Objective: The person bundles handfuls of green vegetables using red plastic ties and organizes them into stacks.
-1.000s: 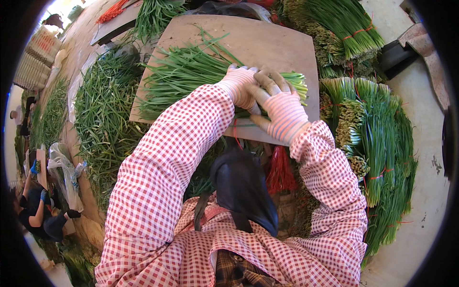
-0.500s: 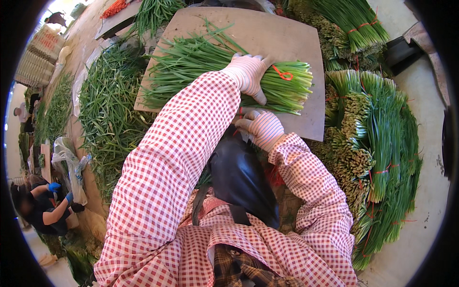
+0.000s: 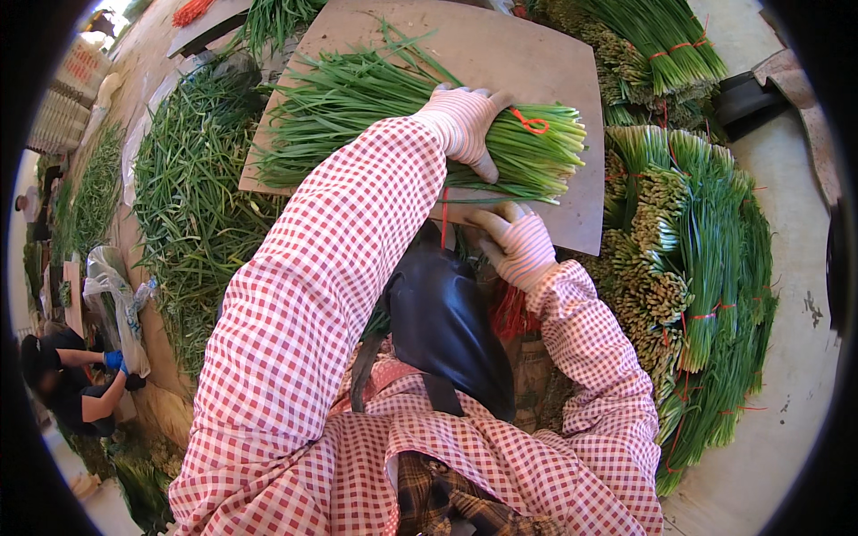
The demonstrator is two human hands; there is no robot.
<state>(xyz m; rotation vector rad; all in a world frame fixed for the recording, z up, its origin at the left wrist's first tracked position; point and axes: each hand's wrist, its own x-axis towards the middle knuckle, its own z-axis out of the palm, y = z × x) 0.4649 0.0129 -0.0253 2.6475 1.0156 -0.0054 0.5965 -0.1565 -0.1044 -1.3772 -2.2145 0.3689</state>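
A bunch of green chives (image 3: 536, 147) lies across a tan board (image 3: 545, 67), pale stem ends to the right and leaves spread left. An orange-red tie (image 3: 531, 123) loops over it near the stem ends. My left hand (image 3: 458, 125), in a striped glove, wraps over the bunch from above, fingers beyond it and thumb on the near side. By the board's near edge, my right hand (image 3: 523, 246) is gloved too, thumb and fingers apart, with nothing visible in it. A red strip (image 3: 444, 219) hangs over that edge, left of the right hand.
Tied bunches of chives (image 3: 715, 259) are stacked at right, with more bunches (image 3: 661, 45) at the far right. Loose greens (image 3: 192, 196) are heaped left of the board. Red ties (image 3: 514, 313) hang below it. A person in blue gloves (image 3: 80, 375) sits at lower left.
My right hand has shifted slightly right, away from the red strip, and its fingers have opened. My left hand stays on the bunch. The view has shifted a little.
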